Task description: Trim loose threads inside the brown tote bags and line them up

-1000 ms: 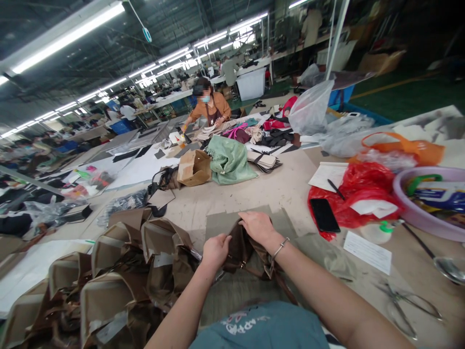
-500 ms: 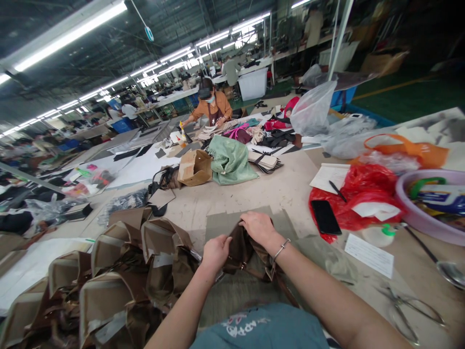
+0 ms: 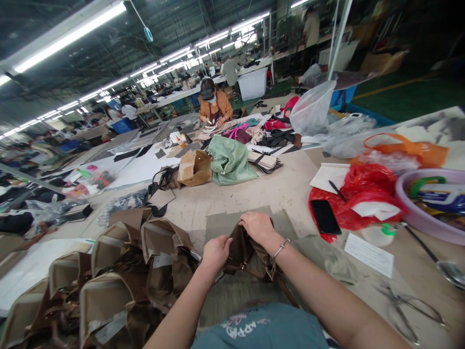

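A dark brown fabric bag piece (image 3: pixel 241 257) with small metal fittings is held up between my two hands, over grey-green sheets (image 3: pixel 218 224) on the table. My left hand (image 3: pixel 217 253) is closed on its left edge, thumb on top. Across its upper right edge my right hand (image 3: pixel 257 227) grips with bent fingers, a bracelet on the wrist. The underside of the piece and some fingertips are hidden. Close on the left stand several unfinished brown bags (image 3: pixel 109 291), with stiff light-brown panels and loose dark fabric.
On the right lie a phone (image 3: pixel 326 216), a red plastic bag (image 3: pixel 370 189), scissors (image 3: pixel 399 303), a ladle (image 3: pixel 448 271) and a purple basin (image 3: pixel 403 194). Ahead are a cardboard box (image 3: pixel 195 168) and green cloth (image 3: pixel 230 162). Across the table sits a co-worker (image 3: pixel 218 109).
My hands and the brown piece stay almost in place. The co-worker's outstretched arm has drawn back from the yellow-topped bottle toward their body.
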A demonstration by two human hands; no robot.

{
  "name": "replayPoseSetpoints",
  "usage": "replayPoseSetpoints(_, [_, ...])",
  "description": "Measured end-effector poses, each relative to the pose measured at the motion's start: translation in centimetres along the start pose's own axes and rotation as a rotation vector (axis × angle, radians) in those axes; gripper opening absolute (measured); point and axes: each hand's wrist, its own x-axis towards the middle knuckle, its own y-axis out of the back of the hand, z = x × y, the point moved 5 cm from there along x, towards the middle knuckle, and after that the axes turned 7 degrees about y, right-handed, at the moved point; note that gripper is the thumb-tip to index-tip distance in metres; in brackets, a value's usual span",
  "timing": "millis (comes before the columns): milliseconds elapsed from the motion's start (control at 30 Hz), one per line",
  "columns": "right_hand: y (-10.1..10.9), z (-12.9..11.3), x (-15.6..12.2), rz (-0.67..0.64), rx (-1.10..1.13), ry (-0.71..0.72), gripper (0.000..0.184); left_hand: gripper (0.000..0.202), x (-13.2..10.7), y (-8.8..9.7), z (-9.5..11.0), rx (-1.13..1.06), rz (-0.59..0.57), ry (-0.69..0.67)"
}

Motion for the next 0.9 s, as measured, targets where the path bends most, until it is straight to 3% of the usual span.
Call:
replayPoseSetpoints(133, [0.0, 0.1, -0.1, 0.001, 0.002, -0.007, 0.027, 0.027, -0.2, 0.5, 0.4, -0.042, -0.075, -0.062])
replayPoseSetpoints(167, [0.0, 0.1, -0.1, 0.002, 0.004, -0.006, 0.027, 0.032, -0.1, 0.7, 0.6, -0.069, -0.085, -0.081])
replayPoseSetpoints(267, [0.0, 0.1, -0.1, -0.001, 0.006, -0.003, 0.027, 0.051, 0.5, 1.5, 1.6, -0.141, -0.039, -0.087])
replayPoseSetpoints(400, [0.0, 0.2, -0.2, -0.008, 0.006, -0.008, 0.028, 0.031, 2.1, 1.6, 3.0, -0.132, 0.021, -0.070])
replayPoseSetpoints(633, [0.3, 0.4, -0.8, 0.007, 0.019, 0.004, 0.027, 0.036, 3.3, 0.8, 3.3, -0.062, 0.045, -0.016])
replayPoseSetpoints(800, [0.5, 0.4, -1.7, 0.010, 0.016, 0.015, 0.048, 0.037, 3.3, 1.0, 3.1, -0.027, 0.050, 0.006])
replayPoseSetpoints(900, [0.7, 0.7, -2.0, 0.010, 0.004, 0.004, 0.051, 0.038, 3.3, 1.0, 3.2, -0.015, 0.046, 0.019])
